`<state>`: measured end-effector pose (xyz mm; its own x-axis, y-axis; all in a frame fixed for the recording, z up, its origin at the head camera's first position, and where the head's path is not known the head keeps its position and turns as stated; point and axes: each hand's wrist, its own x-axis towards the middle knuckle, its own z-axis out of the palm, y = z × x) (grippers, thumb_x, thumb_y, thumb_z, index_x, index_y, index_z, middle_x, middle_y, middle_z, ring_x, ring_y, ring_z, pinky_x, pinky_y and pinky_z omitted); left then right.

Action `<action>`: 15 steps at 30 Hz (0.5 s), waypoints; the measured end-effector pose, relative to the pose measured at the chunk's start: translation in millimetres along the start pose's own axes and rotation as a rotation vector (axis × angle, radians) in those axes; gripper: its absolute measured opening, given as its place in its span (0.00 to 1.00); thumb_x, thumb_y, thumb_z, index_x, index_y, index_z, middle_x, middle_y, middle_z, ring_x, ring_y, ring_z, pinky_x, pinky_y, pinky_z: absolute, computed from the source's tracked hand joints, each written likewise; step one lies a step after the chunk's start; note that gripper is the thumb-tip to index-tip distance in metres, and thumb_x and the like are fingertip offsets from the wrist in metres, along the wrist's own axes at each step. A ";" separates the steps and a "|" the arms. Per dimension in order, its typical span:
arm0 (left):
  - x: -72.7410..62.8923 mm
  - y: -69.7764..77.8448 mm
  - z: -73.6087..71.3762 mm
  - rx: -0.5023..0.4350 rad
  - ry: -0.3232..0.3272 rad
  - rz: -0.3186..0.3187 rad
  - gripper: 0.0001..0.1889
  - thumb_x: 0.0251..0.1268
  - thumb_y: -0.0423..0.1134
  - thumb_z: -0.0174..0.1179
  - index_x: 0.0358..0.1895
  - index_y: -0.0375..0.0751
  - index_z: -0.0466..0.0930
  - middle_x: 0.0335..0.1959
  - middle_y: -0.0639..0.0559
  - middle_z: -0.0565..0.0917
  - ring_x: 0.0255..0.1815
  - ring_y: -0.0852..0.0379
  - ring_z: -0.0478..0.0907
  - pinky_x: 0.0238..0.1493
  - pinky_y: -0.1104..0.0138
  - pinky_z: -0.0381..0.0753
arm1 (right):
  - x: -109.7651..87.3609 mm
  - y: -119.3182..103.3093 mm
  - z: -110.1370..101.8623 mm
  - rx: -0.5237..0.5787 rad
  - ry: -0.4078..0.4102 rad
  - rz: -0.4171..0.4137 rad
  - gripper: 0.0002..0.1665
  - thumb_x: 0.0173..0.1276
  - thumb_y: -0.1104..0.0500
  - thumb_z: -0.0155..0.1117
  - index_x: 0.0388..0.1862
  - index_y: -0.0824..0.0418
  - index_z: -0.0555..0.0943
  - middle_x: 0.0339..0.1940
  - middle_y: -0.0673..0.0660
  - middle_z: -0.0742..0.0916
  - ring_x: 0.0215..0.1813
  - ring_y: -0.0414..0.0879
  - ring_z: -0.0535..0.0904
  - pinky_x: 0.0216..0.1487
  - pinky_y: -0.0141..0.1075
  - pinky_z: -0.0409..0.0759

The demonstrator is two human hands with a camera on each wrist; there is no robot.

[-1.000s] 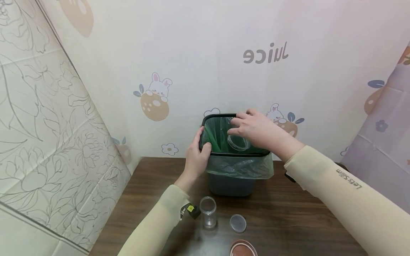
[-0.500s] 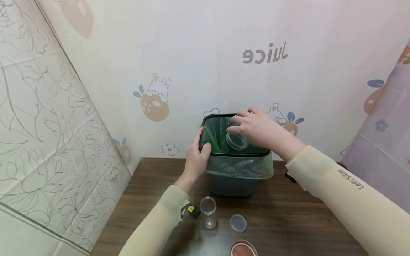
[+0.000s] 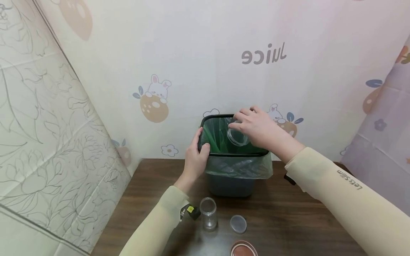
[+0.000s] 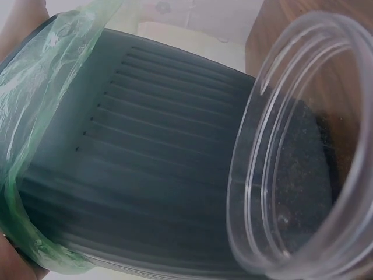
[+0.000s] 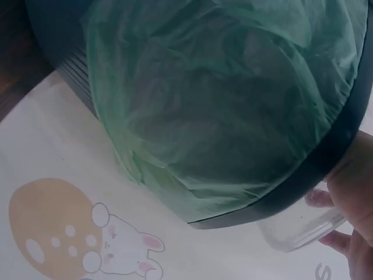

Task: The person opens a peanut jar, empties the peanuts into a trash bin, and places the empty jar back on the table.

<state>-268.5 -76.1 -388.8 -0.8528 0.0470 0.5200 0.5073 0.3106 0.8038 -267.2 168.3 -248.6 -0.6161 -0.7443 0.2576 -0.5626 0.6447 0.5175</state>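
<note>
In the head view my left hand (image 3: 196, 156) grips the left front corner of a dark trash bin (image 3: 232, 186), thumb over its black rim. A translucent green bag (image 3: 240, 167) lines the bin and folds down over the outside. My right hand (image 3: 256, 128) holds a clear jar (image 3: 237, 138) tilted at the bin's mouth, its round end showing against the green liner. From the right wrist, part of that clear jar (image 5: 285, 233) appears beyond the rim, between the fingers. A second clear jar (image 3: 209, 215) stands upright and lidless on the table, near my left wrist.
A translucent round lid (image 3: 238, 224) lies on the brown wooden table (image 3: 298, 213). Below it, a reddish disc with pale rings (image 3: 243, 249) is cut off by the frame. Behind the bin hangs a printed curtain (image 3: 198, 71).
My right hand has shifted the jar slightly upward and tilted it a little more over the bin. The left hand stays on the rim.
</note>
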 end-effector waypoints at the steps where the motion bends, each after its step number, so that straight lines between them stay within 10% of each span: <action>1: -0.1 -0.1 0.3 0.000 0.000 0.002 0.34 0.80 0.42 0.50 0.87 0.45 0.62 0.84 0.51 0.69 0.80 0.52 0.71 0.78 0.47 0.72 | -0.3 0.7 0.2 0.001 0.007 -0.001 0.34 0.62 0.70 0.81 0.67 0.50 0.87 0.59 0.62 0.85 0.62 0.61 0.79 0.62 0.58 0.79; 15: -0.2 2.1 1.3 -0.004 -0.001 0.008 0.35 0.79 0.44 0.50 0.87 0.45 0.62 0.84 0.51 0.69 0.80 0.52 0.71 0.78 0.48 0.72 | -4.6 4.5 -9.0 0.053 0.040 -0.002 0.44 0.52 0.64 0.89 0.70 0.52 0.83 0.64 0.64 0.84 0.63 0.63 0.79 0.59 0.62 0.80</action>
<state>-267.4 -74.2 -387.6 -0.8490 0.0504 0.5260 0.5144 0.3067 0.8009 -262.0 173.1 -240.1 -0.5927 -0.7515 0.2897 -0.5929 0.6506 0.4745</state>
